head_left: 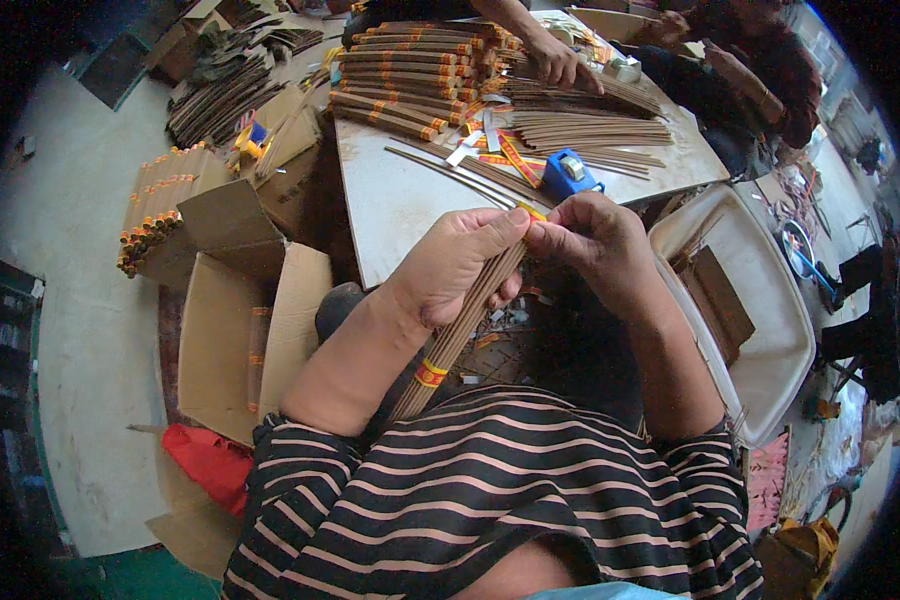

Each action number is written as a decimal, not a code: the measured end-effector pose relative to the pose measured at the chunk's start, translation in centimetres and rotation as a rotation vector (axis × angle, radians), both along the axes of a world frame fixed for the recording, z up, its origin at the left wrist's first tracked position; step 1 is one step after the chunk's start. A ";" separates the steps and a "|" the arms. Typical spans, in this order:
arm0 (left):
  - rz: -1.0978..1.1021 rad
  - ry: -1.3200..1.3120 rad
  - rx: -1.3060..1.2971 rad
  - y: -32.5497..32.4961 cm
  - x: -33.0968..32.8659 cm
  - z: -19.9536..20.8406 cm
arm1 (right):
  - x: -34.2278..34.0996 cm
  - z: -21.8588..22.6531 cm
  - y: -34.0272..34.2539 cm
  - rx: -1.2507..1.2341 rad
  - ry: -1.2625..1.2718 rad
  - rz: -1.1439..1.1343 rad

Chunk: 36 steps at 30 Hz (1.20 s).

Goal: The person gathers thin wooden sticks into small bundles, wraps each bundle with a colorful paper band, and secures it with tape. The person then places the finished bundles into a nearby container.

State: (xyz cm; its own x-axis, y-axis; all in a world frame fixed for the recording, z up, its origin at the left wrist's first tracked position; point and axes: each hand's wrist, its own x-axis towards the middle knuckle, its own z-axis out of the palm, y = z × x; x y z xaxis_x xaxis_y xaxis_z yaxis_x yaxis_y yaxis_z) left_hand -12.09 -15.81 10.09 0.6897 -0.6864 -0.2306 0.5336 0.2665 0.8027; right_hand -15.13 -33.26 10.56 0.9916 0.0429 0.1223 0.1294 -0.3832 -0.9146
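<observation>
Pinching the top of a stick bundle (460,325) between our left hand (460,265) and right hand (590,240), fingertips pressed together on a yellow band end, we risk it slipping loose; below, the bundle slants toward our lap, so thin sticks could fan out or snap.
</observation>
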 end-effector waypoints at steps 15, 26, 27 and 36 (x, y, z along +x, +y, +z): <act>-0.046 -0.015 -0.063 0.8 -0.8 0.0 | -0.1 -1.6 0.3 0.352 -0.016 0.080; -0.191 0.056 -0.357 -0.6 -1.2 -0.4 | 1.0 -4.5 1.0 0.876 -0.130 0.383; -0.191 0.062 -0.363 -0.7 -1.3 -0.4 | 1.1 -5.0 1.0 0.882 -0.136 0.394; -0.259 0.058 -0.441 -0.5 -1.4 -0.5 | 0.9 -6.1 1.3 1.049 -0.074 0.540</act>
